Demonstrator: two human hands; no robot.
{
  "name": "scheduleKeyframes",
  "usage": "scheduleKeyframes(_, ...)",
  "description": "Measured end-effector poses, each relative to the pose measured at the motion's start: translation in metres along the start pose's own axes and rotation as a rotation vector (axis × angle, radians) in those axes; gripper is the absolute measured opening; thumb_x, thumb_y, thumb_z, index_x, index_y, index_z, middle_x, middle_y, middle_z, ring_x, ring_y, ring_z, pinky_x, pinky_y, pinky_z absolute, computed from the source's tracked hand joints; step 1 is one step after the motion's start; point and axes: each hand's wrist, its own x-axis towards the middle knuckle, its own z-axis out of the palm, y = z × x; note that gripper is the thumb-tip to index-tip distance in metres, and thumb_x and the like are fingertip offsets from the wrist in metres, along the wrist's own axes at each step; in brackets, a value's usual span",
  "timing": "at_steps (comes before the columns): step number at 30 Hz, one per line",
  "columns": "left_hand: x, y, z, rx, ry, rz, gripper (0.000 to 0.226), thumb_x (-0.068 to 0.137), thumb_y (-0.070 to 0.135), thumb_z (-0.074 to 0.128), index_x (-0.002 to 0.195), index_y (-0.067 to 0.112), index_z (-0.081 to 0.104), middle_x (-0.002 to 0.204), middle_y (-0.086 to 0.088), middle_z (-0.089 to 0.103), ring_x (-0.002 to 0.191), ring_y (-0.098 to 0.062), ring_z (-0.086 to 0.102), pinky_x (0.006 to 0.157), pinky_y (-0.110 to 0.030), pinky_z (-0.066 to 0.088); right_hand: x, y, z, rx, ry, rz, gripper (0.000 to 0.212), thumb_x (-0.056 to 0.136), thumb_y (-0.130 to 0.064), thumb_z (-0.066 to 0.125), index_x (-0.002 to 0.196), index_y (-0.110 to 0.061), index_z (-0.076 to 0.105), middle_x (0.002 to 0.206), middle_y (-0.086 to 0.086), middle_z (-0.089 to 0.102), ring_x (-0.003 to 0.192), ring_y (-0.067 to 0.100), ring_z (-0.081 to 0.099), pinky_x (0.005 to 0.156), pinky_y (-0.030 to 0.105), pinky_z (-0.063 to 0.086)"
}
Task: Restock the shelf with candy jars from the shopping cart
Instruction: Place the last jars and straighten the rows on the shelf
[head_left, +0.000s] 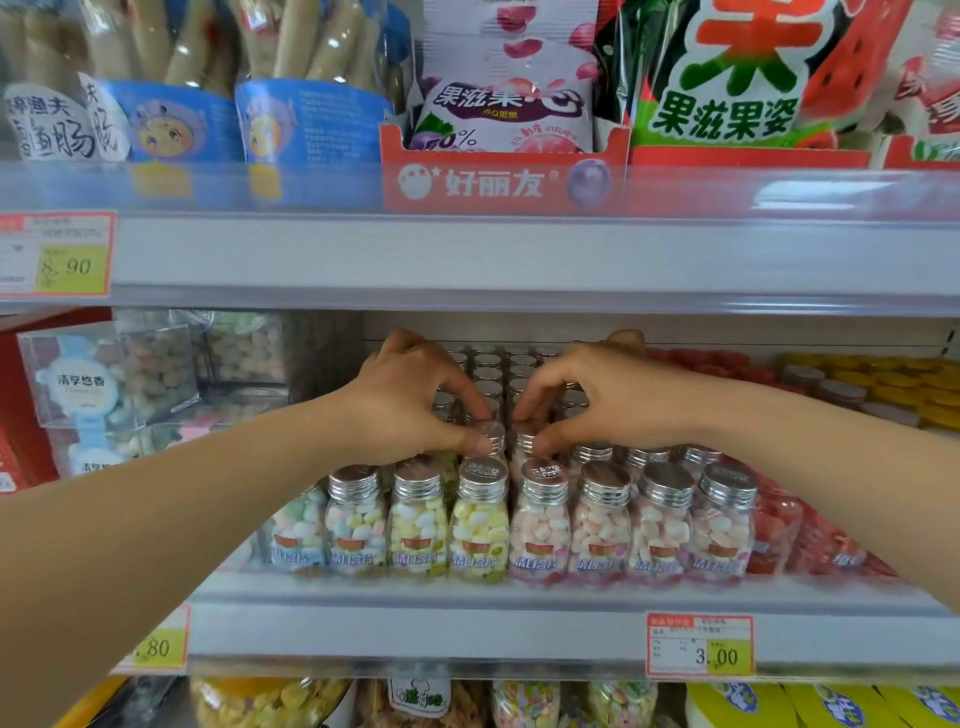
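Left hand and right hand are both reaching into the middle shelf, each pinching one silver cap between thumb and fingertips, with the other fingers curled loosely above. The left-held jar and the right-held jar are sitting side by side and nearly touching, just behind the front row, roughly midway along the shelf's front edge. Only their caps are showing; the bodies are hidden by the jars in front, so it is unclear whether their bases are resting on the shelf yet. More capped jars are running back toward the rear wall, and red-capped jars are filling the section to the right. A price tag is hanging on the front lip. The shopping cart is not in view. Judging by the grip and position, the step in hand is seating two candy jars into the second row. The next move probably calls for lowering both until they are standing upright and flush with their neighbours, then letting go of the caps without knocking the front row toward the edge, and going back to the cart for more.
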Motion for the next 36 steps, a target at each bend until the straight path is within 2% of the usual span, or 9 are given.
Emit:
scheduleKeyframes(2,0.000,0.002,-0.001,0.023,0.008,-0.008,0.029,0.066,0.055,0.076,0.091,0.043,0.069,0.123,0.008,0.049,0.130,-0.013,0.020,0.111,-0.038,0.025,-0.003,0.000,-0.002,0.068,-0.036,0.002,0.032,0.076,-0.032,0.080,0.107,-0.029,0.071,0.100,-0.019,0.068,0.098,-0.004,0.059,0.101,0.029,0.042)
scheduleKeyframes(10,-0.003,0.010,0.002,0.072,0.035,-0.051,0.028,0.067,0.057,0.074,0.089,0.043,0.065,0.124,0.003,0.050,0.132,-0.017,0.020,0.111,-0.040,0.028,-0.008,0.001,0.000,0.122,-0.048,-0.003,0.034,0.082,-0.020,0.075,0.114,-0.031,0.068,0.110,-0.024,0.063,0.107,-0.006,0.054,0.089,0.001,0.036)
scheduleKeyframes(15,-0.003,0.009,0.003,0.046,0.047,-0.061,0.029,0.066,0.056,0.076,0.089,0.042,0.066,0.123,0.000,0.049,0.132,-0.016,0.019,0.109,-0.039,0.031,-0.007,0.001,0.001,0.186,-0.044,0.002,0.035,0.081,-0.022,0.077,0.114,-0.031,0.069,0.113,-0.020,0.065,0.105,-0.007,0.056,0.090,0.007,0.040)
scheduleKeyframes(19,-0.004,0.006,0.003,0.004,0.030,-0.071,0.028,0.065,0.056,0.076,0.087,0.043,0.065,0.123,0.000,0.047,0.132,-0.016,0.019,0.106,-0.041,0.038,-0.003,0.000,0.006,0.252,0.003,0.025,0.033,0.076,-0.019,0.081,0.106,-0.022,0.070,0.100,-0.006,0.069,0.094,0.007,0.064,0.087,0.022,0.052)
scheduleKeyframes(22,-0.005,0.004,0.003,-0.004,0.033,-0.064,0.026,0.064,0.057,0.077,0.085,0.044,0.065,0.124,0.000,0.047,0.132,-0.016,0.020,0.104,-0.042,0.040,-0.004,0.000,0.004,0.282,-0.014,0.007,0.032,0.074,-0.016,0.082,0.104,-0.020,0.071,0.096,-0.005,0.070,0.092,0.008,0.065,0.084,0.020,0.053)
scheduleKeyframes(25,-0.005,0.003,0.003,-0.001,0.016,-0.070,0.034,0.065,0.057,0.076,0.094,0.043,0.065,0.126,0.001,0.046,0.135,-0.015,0.018,0.108,-0.040,0.036,-0.007,0.000,0.002,0.293,-0.038,0.006,0.032,0.073,-0.019,0.082,0.102,-0.022,0.071,0.096,-0.009,0.071,0.091,0.004,0.065,0.083,0.016,0.052)
scheduleKeyframes(28,-0.006,-0.001,-0.001,-0.010,0.046,-0.042,0.035,0.074,0.056,0.070,0.105,0.041,0.064,0.129,0.004,0.047,0.134,-0.013,0.024,0.110,-0.037,0.032,-0.009,-0.001,0.000,0.270,0.026,0.035,0.029,0.075,-0.030,0.081,0.102,-0.026,0.072,0.095,-0.013,0.072,0.091,-0.001,0.065,0.087,0.018,0.050)
scheduleKeyframes(32,-0.004,-0.015,-0.009,-0.020,0.157,-0.013,0.017,0.092,0.041,0.055,0.095,0.034,0.070,0.112,0.008,0.065,0.121,-0.018,0.046,0.103,-0.041,0.039,-0.003,-0.004,0.005,0.143,0.235,0.077,0.023,0.079,-0.043,0.073,0.098,-0.030,0.074,0.091,-0.020,0.070,0.089,-0.005,0.063,0.095,0.024,0.047)
scheduleKeyframes(36,-0.009,-0.020,-0.010,0.068,0.093,-0.048,0.010,0.087,0.045,0.056,0.083,0.047,0.065,0.109,0.011,0.066,0.125,-0.019,0.038,0.105,-0.039,0.037,0.013,-0.010,0.014,0.090,0.244,0.093,0.033,0.074,-0.059,0.062,0.093,-0.034,0.072,0.089,-0.020,0.069,0.093,0.005,0.063,0.102,0.042,0.040)
